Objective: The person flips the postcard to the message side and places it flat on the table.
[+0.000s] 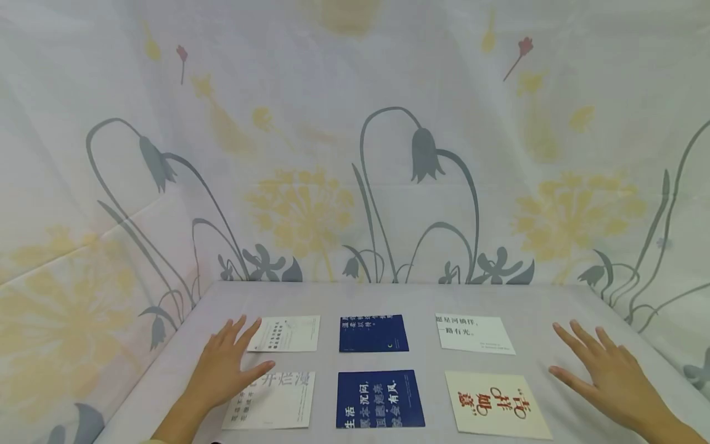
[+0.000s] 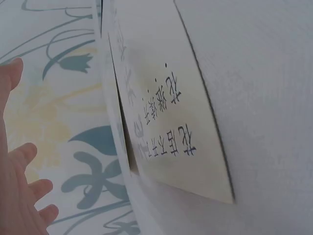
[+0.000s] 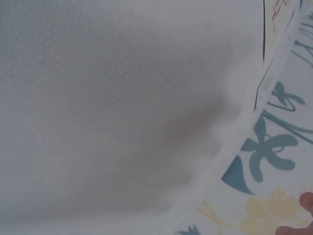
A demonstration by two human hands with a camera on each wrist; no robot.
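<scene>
Your left hand [image 1: 224, 357] was to the left of the front navy card [image 1: 379, 401], its fingers spread wide and holding nothing; they seemed raised, though the head view could not settle whether a fingertip brushed a card. Just left of that navy card lay the front white card [image 1: 283, 401], with the back white card [image 1: 288, 333] behind and left of it. Your thumb and forearm were so near both that a careless drop of the wrist could probably have skewed them. Directly behind the front navy card, the back navy card [image 1: 373, 336] lay flat on the surface [image 1: 327, 299]. Behind and right of it was the slanted white card [image 1: 476, 336]; just right, the cream card [image 1: 499, 404] with red lettering. Such thin cards would likely have slid or creased under a hurried pinch, offering little edge. Farthest right of it, your right hand [image 1: 607, 370] had its fingers spread too, gripping nothing.
</scene>
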